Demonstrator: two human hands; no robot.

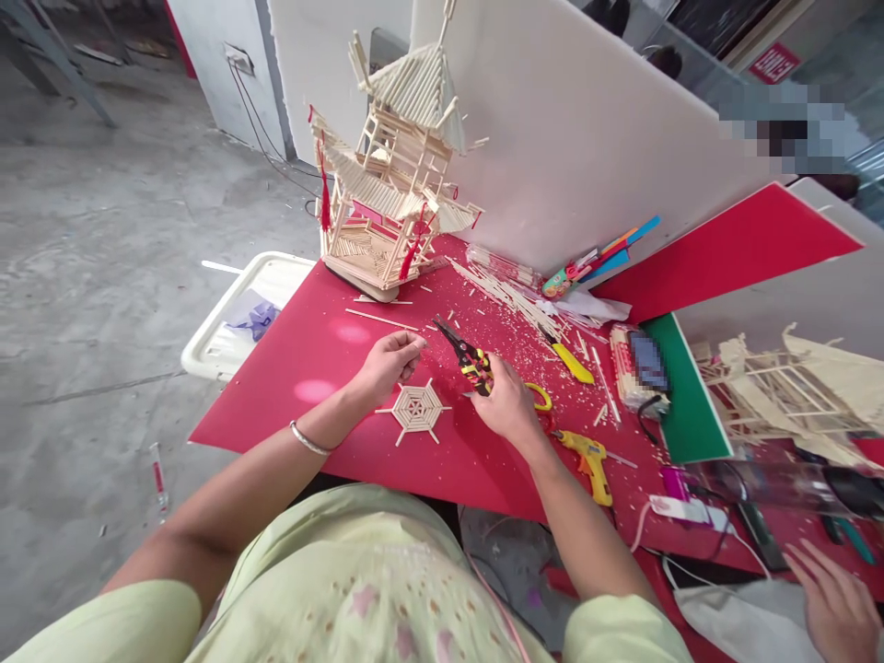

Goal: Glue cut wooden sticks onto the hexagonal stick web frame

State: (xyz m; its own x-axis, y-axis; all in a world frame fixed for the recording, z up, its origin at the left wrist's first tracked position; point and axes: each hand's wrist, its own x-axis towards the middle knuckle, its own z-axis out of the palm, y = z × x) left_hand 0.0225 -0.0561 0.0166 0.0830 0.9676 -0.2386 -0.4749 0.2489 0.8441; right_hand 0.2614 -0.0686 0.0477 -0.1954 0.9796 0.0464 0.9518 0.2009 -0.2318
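Note:
My right hand (507, 401) is wrapped round a pair of pliers (471, 357) with black, yellow and red grips, the long dark jaws pointing away to the left. Thumb and fingers of my left hand (392, 364) are pinched together just left of the jaws; whatever they hold is too small to make out. Below both hands, flat on the red tabletop (276, 424), lies a six-sided web-shaped piece (417, 409) made of thin wooden sticks. A single loose stick (381, 319) rests beyond my left hand.
A tiered stick pavilion (377, 203) with red tassels stands at the back. Loose sticks (507, 299), a yellow-handled knife (572, 361), yellow scissors (540, 396) and a yellow glue gun (587, 460) lie to the right. Another person's hand (839, 599) is at lower right.

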